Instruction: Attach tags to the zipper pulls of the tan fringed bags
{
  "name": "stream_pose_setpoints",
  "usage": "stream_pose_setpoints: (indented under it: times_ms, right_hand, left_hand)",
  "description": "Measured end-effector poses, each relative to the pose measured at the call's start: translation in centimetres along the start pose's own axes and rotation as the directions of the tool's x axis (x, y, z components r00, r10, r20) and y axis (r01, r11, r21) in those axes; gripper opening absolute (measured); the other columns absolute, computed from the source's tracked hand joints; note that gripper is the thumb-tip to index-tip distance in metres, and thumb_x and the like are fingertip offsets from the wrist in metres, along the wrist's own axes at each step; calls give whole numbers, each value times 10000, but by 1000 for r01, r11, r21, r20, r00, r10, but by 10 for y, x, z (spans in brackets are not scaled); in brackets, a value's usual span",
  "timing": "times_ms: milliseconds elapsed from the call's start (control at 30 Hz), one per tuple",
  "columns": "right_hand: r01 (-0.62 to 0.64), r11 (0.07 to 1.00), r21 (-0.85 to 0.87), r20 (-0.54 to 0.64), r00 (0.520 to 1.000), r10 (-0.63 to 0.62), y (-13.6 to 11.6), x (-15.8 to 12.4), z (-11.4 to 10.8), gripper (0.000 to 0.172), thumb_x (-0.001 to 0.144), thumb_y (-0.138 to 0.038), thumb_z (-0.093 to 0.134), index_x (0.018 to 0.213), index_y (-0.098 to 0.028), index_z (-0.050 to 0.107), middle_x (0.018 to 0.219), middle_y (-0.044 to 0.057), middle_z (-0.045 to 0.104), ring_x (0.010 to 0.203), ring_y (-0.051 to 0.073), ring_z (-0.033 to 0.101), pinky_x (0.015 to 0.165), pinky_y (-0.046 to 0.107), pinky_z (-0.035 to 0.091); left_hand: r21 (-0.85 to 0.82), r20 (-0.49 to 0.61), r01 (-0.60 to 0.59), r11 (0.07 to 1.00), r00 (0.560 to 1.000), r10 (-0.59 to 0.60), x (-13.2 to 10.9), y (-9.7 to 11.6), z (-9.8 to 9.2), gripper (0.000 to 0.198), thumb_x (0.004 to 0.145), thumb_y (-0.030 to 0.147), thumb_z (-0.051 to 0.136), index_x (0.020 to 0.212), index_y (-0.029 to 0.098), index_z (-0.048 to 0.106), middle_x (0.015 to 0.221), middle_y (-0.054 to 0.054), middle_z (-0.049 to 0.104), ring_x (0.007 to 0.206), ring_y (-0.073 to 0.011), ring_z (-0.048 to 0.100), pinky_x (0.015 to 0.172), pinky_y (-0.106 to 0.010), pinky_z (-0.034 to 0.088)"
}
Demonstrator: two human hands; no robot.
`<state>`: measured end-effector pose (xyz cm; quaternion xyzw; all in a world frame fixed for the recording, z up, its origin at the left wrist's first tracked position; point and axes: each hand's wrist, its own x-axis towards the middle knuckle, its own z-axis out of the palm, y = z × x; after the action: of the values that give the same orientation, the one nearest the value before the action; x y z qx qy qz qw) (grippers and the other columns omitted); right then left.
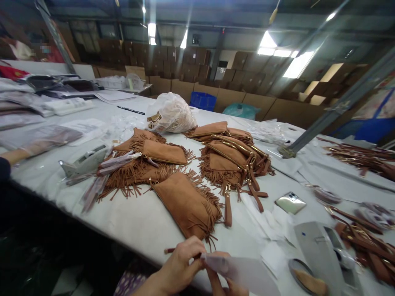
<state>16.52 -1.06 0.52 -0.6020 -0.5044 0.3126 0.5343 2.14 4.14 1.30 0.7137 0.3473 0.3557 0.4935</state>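
Observation:
At the table's near edge, my left hand (182, 263) is closed, its thumb and forefinger pinched at the corner of a thin white sheet (249, 273). My right hand (224, 283) grips the same sheet from below, its fingers partly covered by it. A short brown strip (169, 250) shows just left of my left hand; whether I hold it is unclear. Right beyond my hands lies a tan suede fringed pouch (185, 201). More fringed pouches with gold zips form a stack (226, 154) and a spread-out pile (163, 152) behind it.
A grey tape dispenser (327, 255) and a phone (290, 202) lie to the right, near brown straps (370, 246). Another dispenser (88, 162) stands left. A metal post (333, 111) rises from the table. At far left, another person's hand (17, 156) touches a bagged item.

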Motion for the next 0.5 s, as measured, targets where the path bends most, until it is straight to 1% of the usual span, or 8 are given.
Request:
stream_pose_setpoints:
  times_ms: [133, 200, 267, 333, 367, 400, 433, 500]
  right_hand:
    - [116, 993, -38, -34, 993, -117, 6, -2, 2, 130, 767, -338, 654, 717, -249, 733, 727, 57, 649, 668, 206, 577, 666, 313, 490]
    - [235, 971, -52, 68, 970, -231, 15, -4, 2, 112, 770, -284, 649, 812, -254, 749, 760, 65, 673, 706, 216, 606, 671, 323, 502]
    - [328, 943, -61, 153, 936, -316, 24, -6, 3, 182, 777, -242, 638, 924, -268, 742, 814, 72, 693, 765, 228, 626, 692, 336, 509]
    - [368, 925, -92, 113, 927, -357, 28, -9, 3, 221, 802, -237, 615, 988, -283, 726, 844, 70, 696, 789, 229, 625, 707, 348, 506]
    - [381, 917, -114, 68, 924, -376, 29, -10, 4, 231, 821, -241, 594, 1011, -288, 717, 853, 69, 694, 791, 227, 622, 712, 353, 502]
    - [406, 904, -136, 44, 914, -404, 29, -11, 6, 244, 838, -241, 572, 1036, -290, 706, 856, 67, 693, 783, 221, 619, 710, 351, 499]
    - [447, 881, -156, 56, 894, -444, 28, -11, 10, 261, 849, -229, 554, 1061, -287, 694, 861, 67, 692, 774, 214, 618, 702, 342, 497]
    - [546, 817, -186, 168, 837, -521, 25, -12, 21, 294, 852, -183, 536, 1100, -266, 671, 888, 74, 695, 769, 201, 622, 690, 318, 497]
  left_hand:
    - [-32, 2, 32, 999, 999, -32, -4, -10, 1, 163, 871, 270, 529, 915, 177, 656, 969, -91, 634, 875, -193, 579, 797, -265, 436]
    - [-6, 39, 55, 998, 998, -55, -7, -13, 2, 197, 884, 227, 477, 881, 181, 669, 902, -81, 657, 853, -194, 589, 787, -271, 437]
    - [-5, 50, 62, 998, 997, -62, -11, -14, 0, 214, 877, 202, 463, 872, 186, 676, 881, -77, 669, 851, -196, 595, 793, -278, 439]
    - [-104, 1, 127, 986, 992, -127, -16, -14, -6, 167, 856, 240, 512, 900, 192, 666, 915, -76, 680, 888, -205, 605, 821, -289, 444]
    - [-193, -46, 196, 962, 977, -208, -20, -13, -11, 158, 841, 289, 551, 914, 190, 651, 914, -74, 684, 895, -209, 613, 825, -295, 450]
    - [-299, -88, 285, 911, 942, -324, -24, -13, -17, 200, 825, 360, 580, 903, 184, 633, 884, -71, 686, 875, -210, 626, 810, -301, 462]
    - [-413, -89, 386, 825, 884, -458, -30, -12, -23, 286, 812, 452, 582, 871, 175, 613, 834, -68, 685, 829, -209, 639, 775, -306, 477]
    - [-597, 74, 565, 569, 745, -663, -45, -11, -35, 487, 789, 639, 497, 793, 159, 574, 731, -66, 668, 701, -200, 651, 673, -303, 493]
